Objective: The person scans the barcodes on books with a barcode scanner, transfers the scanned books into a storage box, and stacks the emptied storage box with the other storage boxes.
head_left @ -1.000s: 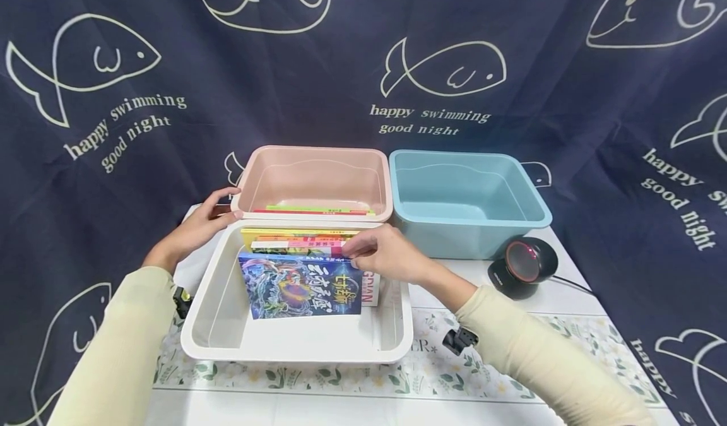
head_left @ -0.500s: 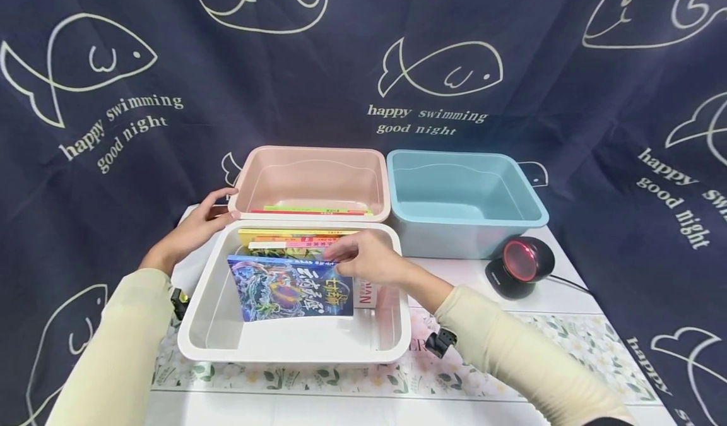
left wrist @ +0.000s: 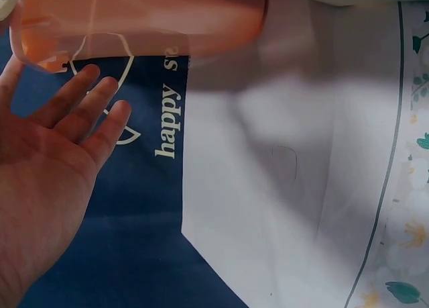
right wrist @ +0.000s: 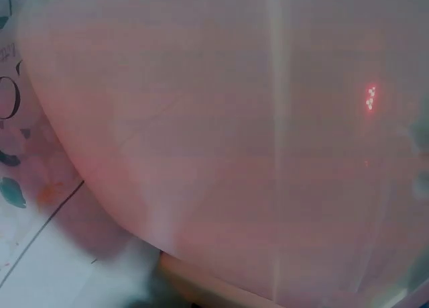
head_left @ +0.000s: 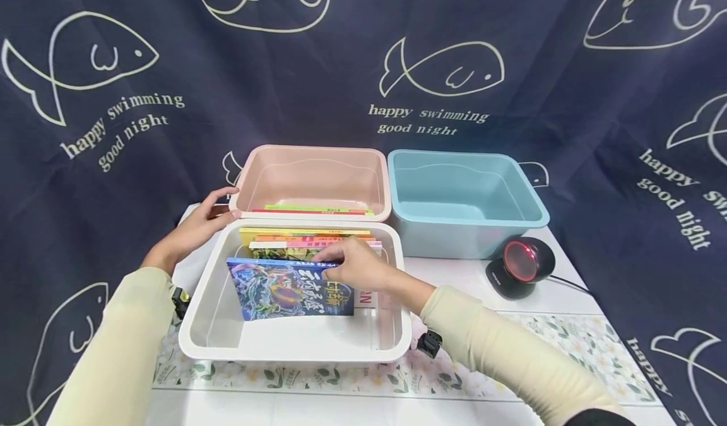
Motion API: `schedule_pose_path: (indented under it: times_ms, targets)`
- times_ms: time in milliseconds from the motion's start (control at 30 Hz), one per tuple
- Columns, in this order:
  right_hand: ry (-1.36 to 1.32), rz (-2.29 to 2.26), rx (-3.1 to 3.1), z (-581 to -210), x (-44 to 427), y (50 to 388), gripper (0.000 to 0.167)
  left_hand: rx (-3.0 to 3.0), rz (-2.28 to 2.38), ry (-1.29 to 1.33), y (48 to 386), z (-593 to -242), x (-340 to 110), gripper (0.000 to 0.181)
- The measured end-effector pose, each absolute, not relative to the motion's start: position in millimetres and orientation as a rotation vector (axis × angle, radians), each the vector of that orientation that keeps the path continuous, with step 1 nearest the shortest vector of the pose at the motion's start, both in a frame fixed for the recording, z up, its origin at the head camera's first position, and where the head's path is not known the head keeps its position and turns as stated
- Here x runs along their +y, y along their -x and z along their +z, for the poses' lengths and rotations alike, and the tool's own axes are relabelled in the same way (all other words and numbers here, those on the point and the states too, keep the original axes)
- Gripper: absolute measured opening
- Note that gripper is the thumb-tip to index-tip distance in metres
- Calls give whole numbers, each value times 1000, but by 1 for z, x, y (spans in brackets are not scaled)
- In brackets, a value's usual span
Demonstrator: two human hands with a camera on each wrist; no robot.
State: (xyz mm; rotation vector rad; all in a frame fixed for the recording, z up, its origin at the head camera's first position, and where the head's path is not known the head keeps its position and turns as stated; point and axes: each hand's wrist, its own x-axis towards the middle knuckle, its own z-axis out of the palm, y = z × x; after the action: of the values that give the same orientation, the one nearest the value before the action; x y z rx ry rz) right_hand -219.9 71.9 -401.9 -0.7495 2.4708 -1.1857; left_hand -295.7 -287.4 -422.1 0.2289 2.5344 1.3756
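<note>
My right hand (head_left: 359, 266) pinches the top edge of a blue comic-style book (head_left: 286, 288) near its right end. The book stands upright, cover facing me, in the white bin (head_left: 216, 351). Several other books, among them a yellow-edged one (head_left: 272, 231), stand behind it. My left hand (head_left: 193, 231) touches the left rim of the pink bin (head_left: 318, 154); in the left wrist view its fingers (left wrist: 100, 133) are spread and relaxed. Only the outside wall of the white bin (right wrist: 201, 120) fills most of the right wrist view, hiding the right hand there.
Thin green and red books (head_left: 312, 211) lie low in the pink bin. A blue bin (head_left: 454, 240) stands to its right. A black round device (head_left: 519, 268) with a red glow and a cable sits at the right. A dark fish-print curtain (head_left: 318, 91) hangs behind.
My right hand has slid left along the book's top edge. The blue book has shifted slightly left and towards me, widening the gap to those behind. My left hand stays at the pink rim.
</note>
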Motion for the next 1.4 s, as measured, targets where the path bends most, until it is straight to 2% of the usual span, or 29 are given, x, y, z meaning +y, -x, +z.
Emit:
schedule_pose_path:
  times_ms: [533, 933, 1133, 1400]
  targets:
    - [707, -1245, 2529, -383, 79, 211, 25, 2528, 1386, -250, 296, -421, -285, 74]
    - [573, -1547, 2526, -306, 117, 213, 28, 2543, 1393, -274, 297, -422, -289, 71]
    - [509, -1618, 2607, -263, 142, 206, 27, 2561, 1360, -263, 296, -422, -289, 76]
    - [329, -1674, 2743, -232, 178, 187, 25, 2543, 1375, -252, 297, -422, -288, 76]
